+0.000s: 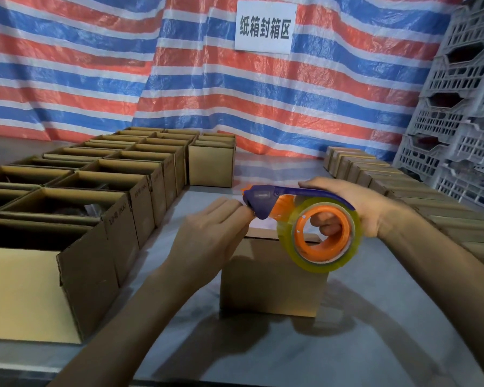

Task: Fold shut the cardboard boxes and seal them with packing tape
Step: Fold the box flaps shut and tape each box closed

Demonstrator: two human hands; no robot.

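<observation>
At frame centre, a small closed cardboard box (273, 286) sat on the grey table (375, 317). Left hand (207, 233) lay flat on its top, fingers extended, gripping nothing. Right hand (347, 208) clasped the tape dispenser (319, 233) through the orange core, blue head just off the left fingertips. Toward 10 o'clock stood rows of open boxes (95, 191); toward 2 o'clock, closed boxes (389, 180). Striped tarp (179, 79) hung behind.
</observation>
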